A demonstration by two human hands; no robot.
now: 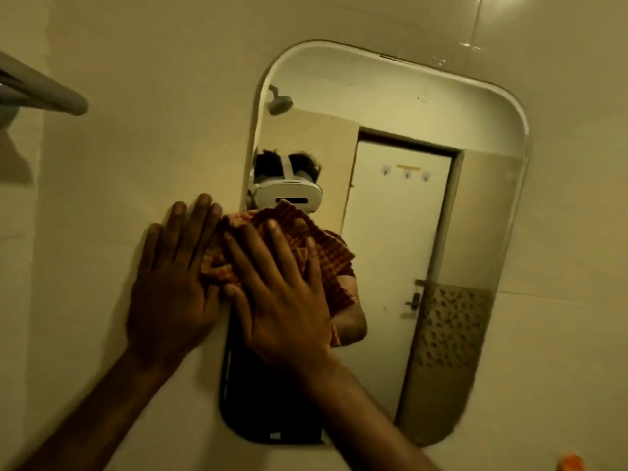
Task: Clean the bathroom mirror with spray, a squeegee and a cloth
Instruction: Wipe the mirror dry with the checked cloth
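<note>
I note my right hand [289, 297], fingers spread, pressing the orange checked cloth [299, 229] flat at the mirror's [424, 107] left edge; left hand [173, 283] spread flat on wall [136, 164] beside it.

I see both forearms come up from the lower edge, bare, and they converge toward the middle. The left hand [170, 283] is flat, palm forward, fingers straight and a little spread, pointing up. The right hand [285, 300] is just beside it, also flat and open, fingers spread wide. Its thumb side touches the left hand's edge. Both wrists are straight.
</note>
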